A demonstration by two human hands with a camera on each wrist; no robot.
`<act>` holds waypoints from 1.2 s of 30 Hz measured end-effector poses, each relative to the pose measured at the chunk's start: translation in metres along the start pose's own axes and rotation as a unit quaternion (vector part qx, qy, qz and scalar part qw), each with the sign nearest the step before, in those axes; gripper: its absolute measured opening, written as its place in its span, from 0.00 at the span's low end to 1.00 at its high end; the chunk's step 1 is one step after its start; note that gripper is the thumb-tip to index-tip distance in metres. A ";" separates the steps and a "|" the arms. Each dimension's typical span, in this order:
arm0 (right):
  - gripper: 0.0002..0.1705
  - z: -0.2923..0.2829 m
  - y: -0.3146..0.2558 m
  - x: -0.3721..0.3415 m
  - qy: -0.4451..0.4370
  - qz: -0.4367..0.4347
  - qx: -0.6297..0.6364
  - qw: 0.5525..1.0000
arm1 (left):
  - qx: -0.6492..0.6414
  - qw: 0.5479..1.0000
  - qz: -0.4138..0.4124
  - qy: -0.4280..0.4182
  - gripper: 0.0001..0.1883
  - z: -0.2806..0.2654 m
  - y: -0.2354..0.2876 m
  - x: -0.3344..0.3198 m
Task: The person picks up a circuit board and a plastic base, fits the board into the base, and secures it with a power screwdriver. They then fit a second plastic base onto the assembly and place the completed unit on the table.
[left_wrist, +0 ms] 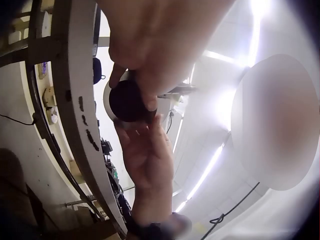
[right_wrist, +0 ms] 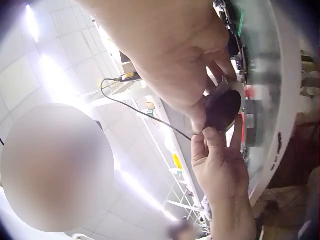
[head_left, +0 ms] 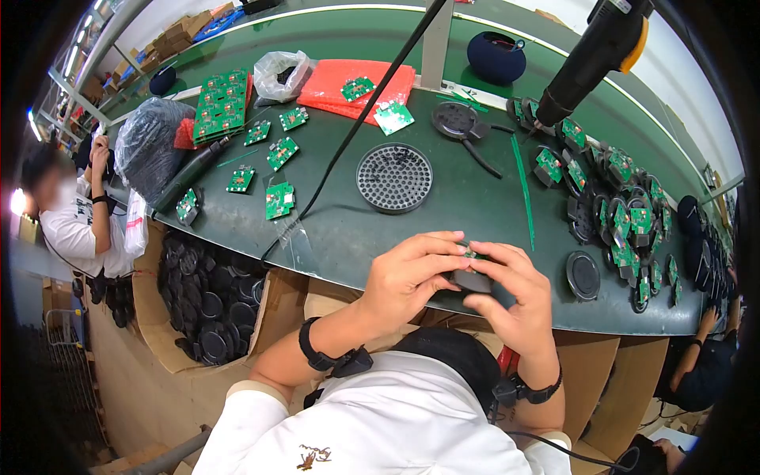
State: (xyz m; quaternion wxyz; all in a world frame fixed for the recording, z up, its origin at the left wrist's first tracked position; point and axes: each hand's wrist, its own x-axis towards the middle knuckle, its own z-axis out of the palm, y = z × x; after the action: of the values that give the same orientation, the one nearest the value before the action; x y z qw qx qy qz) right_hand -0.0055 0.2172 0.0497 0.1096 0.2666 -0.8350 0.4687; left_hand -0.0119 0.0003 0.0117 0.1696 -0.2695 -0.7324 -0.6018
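Observation:
Over the near edge of the green table, both hands hold one round black disc-shaped part (head_left: 473, 281) between them. My left hand (head_left: 408, 277) grips it from the left, thumb low and fingers across the top. From the other side my right hand (head_left: 518, 289) pinches the same part, its fingertips meeting the left ones. A bit of green circuit board (head_left: 471, 254) shows among the fingertips on top. Seen from below in the left wrist view, the part's dark round face (left_wrist: 129, 101) lies between both hands; fingers hide much of its rim.
A round tray with many holes (head_left: 393, 178) sits ahead. Green circuit boards (head_left: 279, 200) lie to the left, and a pile of black discs with boards (head_left: 625, 218) to the right. A black electric screwdriver (head_left: 590, 63) hangs at upper right. Below left stands a box of black parts (head_left: 265, 317).

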 end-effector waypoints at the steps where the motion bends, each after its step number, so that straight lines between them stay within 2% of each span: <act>1: 0.27 0.002 0.007 -0.005 -0.024 0.005 -0.006 1.000 | 0.012 1.000 -0.017 -0.006 0.22 0.002 -0.003 -0.004; 3: 0.27 0.012 0.018 -0.014 -0.030 0.009 -0.033 0.999 | 0.022 0.999 -0.039 -0.011 0.24 0.001 -0.004 -0.012; 5: 0.28 0.019 0.026 -0.022 -0.021 -0.051 -0.102 0.993 | 0.183 0.980 -0.011 -0.075 0.26 -0.007 -0.005 -0.019; 6: 0.30 0.022 0.022 -0.023 -0.018 -0.071 -0.158 0.985 | 0.191 0.979 -0.006 -0.073 0.26 -0.006 -0.006 -0.025; 9: 0.29 0.033 0.023 -0.031 -0.029 -0.038 -0.136 0.990 | 0.222 0.970 0.001 -0.099 0.26 -0.011 -0.007 -0.035; 13: 0.30 0.029 0.021 -0.029 -0.045 -0.018 -0.124 0.991 | 0.227 0.968 -0.038 -0.099 0.25 -0.008 0.011 -0.036; 17: 0.30 0.021 0.028 -0.021 -0.053 -0.015 -0.136 0.989 | 0.203 0.974 -0.041 -0.095 0.25 -0.003 -0.001 -0.029; 20: 0.34 0.013 0.019 -0.012 -0.091 -0.008 -0.123 0.988 | 0.230 0.966 -0.033 -0.116 0.25 -0.002 -0.003 -0.029; 26: 0.37 0.020 0.030 -0.019 -0.069 -0.023 -0.154 0.985 | 0.211 0.969 -0.028 -0.123 0.25 -0.004 -0.008 -0.026; 28: 0.37 0.021 0.032 -0.019 -0.070 -0.025 -0.155 0.985 | 0.220 0.966 -0.005 -0.132 0.27 -0.006 -0.008 -0.024; 36: 0.37 0.018 0.032 -0.017 -0.082 -0.026 -0.151 0.985 | 0.193 0.969 -0.031 -0.149 0.29 -0.009 -0.004 -0.022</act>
State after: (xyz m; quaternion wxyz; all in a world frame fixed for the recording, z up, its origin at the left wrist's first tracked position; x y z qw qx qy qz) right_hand -0.0076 0.2215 0.0095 0.0920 0.3058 -0.8951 0.3111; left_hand 0.0022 -0.0129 -0.0024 0.0889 -0.2950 -0.8599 -0.4069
